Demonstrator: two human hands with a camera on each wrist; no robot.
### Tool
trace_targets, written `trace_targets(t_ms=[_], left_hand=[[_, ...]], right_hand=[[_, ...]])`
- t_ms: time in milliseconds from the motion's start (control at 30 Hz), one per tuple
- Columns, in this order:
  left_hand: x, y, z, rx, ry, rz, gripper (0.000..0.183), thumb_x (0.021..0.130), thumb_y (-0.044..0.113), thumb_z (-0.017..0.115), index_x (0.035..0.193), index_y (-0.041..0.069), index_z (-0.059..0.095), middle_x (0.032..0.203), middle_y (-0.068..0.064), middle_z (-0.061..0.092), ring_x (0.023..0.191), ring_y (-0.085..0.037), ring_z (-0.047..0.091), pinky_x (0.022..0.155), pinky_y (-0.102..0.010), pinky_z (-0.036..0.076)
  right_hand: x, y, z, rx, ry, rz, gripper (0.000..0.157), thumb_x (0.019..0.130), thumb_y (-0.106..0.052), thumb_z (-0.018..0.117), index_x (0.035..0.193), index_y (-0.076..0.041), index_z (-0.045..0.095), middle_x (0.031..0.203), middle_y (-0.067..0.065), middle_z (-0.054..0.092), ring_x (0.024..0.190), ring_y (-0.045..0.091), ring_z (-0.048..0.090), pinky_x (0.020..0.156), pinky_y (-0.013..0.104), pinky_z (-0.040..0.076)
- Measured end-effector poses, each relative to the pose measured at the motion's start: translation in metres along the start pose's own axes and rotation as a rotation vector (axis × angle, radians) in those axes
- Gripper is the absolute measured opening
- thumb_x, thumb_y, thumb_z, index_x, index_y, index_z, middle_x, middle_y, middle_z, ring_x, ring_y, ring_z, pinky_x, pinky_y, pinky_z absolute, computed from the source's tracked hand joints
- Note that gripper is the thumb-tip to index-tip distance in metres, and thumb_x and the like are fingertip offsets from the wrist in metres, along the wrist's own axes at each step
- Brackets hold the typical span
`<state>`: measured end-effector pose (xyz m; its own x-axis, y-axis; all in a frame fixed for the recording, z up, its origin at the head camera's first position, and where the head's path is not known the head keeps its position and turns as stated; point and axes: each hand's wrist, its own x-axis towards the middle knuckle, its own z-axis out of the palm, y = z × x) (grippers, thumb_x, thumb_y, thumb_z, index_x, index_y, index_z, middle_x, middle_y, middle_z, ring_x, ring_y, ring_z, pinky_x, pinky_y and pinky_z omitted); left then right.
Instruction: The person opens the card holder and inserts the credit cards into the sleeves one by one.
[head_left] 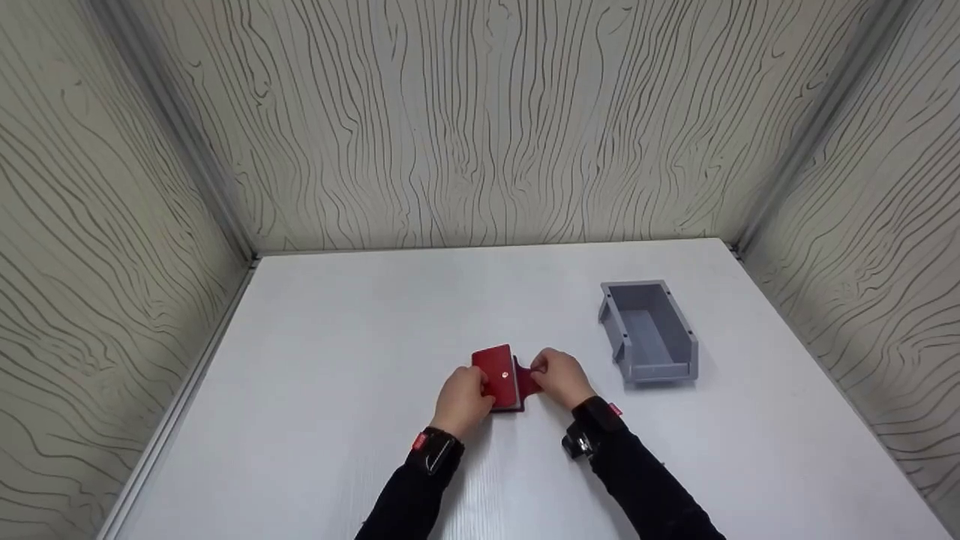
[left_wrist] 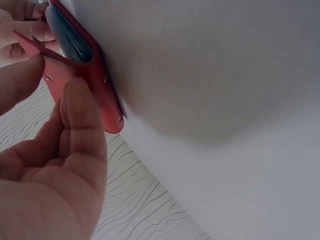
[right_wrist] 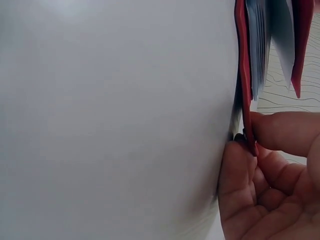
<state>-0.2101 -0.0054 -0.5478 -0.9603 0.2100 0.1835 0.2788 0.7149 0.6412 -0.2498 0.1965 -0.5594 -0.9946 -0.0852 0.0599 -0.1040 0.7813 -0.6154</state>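
A red card holder (head_left: 493, 369) with a snap stud on its cover lies on the white table, its cover slightly lifted. My left hand (head_left: 461, 401) grips the cover at its left side. In the left wrist view, the thumb and a finger are on the red cover (left_wrist: 102, 95), and clear sleeves show inside the fold. My right hand (head_left: 562, 377) pinches the closure tab (head_left: 527, 381) that sticks out to the right. Close up in the right wrist view, thumb and finger hold the tab's end (right_wrist: 248, 130), beside a stack of clear sleeves (right_wrist: 257, 50).
A grey plastic bin (head_left: 649, 330) stands on the table (head_left: 360, 322) to the right, beyond my right hand. Wood-grain patterned panels (head_left: 480, 127) enclose the table at the back and both sides.
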Motion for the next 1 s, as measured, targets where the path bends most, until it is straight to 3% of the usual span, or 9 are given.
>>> trace_targets(t_ms=[333, 733, 1000], left_hand=[[-0.002, -0.002, 0.005, 0.028, 0.032, 0.031, 0.017, 0.071, -0.004, 0.073, 0.084, -0.002, 0.062, 0.078, -0.007, 0.056, 0.074, -0.024, 0.056, 0.070, -0.040, 0.048], [-0.001, -0.002, 0.007, 0.087, 0.044, 0.042, 0.018, 0.069, -0.004, 0.074, 0.081, -0.001, 0.062, 0.077, -0.009, 0.057, 0.071, -0.027, 0.059, 0.067, -0.042, 0.049], [0.000, -0.001, 0.008, 0.097, 0.047, 0.036, 0.017, 0.069, -0.004, 0.074, 0.080, 0.000, 0.062, 0.077, -0.009, 0.056, 0.071, -0.027, 0.058, 0.067, -0.042, 0.049]], right_hand=[[-0.003, 0.004, -0.001, 0.071, 0.004, 0.002, 0.008, 0.082, -0.005, 0.070, 0.086, -0.002, 0.065, 0.073, 0.001, 0.058, 0.072, 0.018, 0.054, 0.071, 0.036, 0.046], [-0.013, 0.003, -0.008, 0.166, -0.032, 0.078, 0.011, 0.085, -0.011, 0.071, 0.085, -0.004, 0.063, 0.071, 0.000, 0.060, 0.060, 0.012, 0.054, 0.057, 0.027, 0.045], [-0.017, 0.000, -0.011, 0.213, -0.060, 0.082, 0.012, 0.081, -0.007, 0.073, 0.082, -0.004, 0.062, 0.071, 0.000, 0.060, 0.058, 0.012, 0.054, 0.054, 0.026, 0.045]])
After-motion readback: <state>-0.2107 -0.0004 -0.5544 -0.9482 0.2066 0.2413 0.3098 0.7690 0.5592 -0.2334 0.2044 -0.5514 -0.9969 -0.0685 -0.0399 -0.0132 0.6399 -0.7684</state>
